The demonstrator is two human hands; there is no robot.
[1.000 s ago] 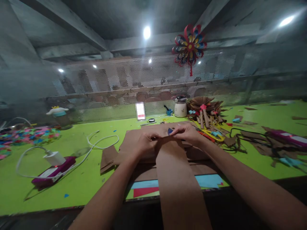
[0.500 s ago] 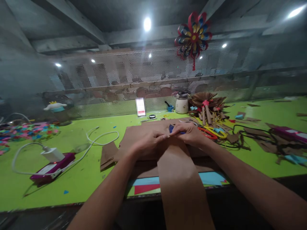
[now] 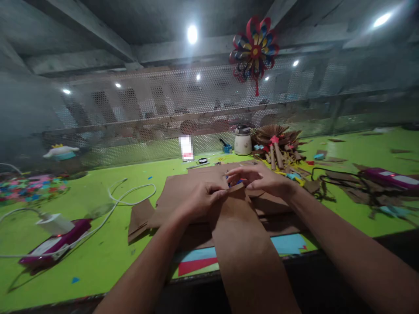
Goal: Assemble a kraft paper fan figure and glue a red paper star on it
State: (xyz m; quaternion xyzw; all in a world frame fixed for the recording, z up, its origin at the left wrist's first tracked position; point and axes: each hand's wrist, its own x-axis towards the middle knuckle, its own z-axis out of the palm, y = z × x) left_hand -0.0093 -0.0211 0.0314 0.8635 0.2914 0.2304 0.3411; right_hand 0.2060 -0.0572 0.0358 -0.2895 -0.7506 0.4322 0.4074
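Observation:
A long strip of brown paper (image 3: 244, 244) runs from the table over its front edge, its far end folded up into a narrow flap (image 3: 236, 188). My left hand (image 3: 204, 201) pinches the strip's far left corner between thumb and fingers. At the flap's right end, my right hand (image 3: 262, 179) has its fingers spread and curved, with the thumb close to the paper. Behind these fingers shows a small blue thing (image 3: 242, 181), mostly hidden, so its kind is unclear. Brown paper sheets (image 3: 180, 192) lie stacked beneath both hands.
Light blue paper (image 3: 288, 243) and red paper (image 3: 196, 265) stick out under the stack. To the left are a purple power strip (image 3: 55, 246) and white cable (image 3: 131, 201). Behind stand a phone (image 3: 186, 147), a white jar (image 3: 242, 143) and brown paper fans (image 3: 275, 135).
My right hand's fingers have loosened and spread, coming off the blue thing they were around. The paper's folded flap now shows. The whole view has shifted slightly to the right.

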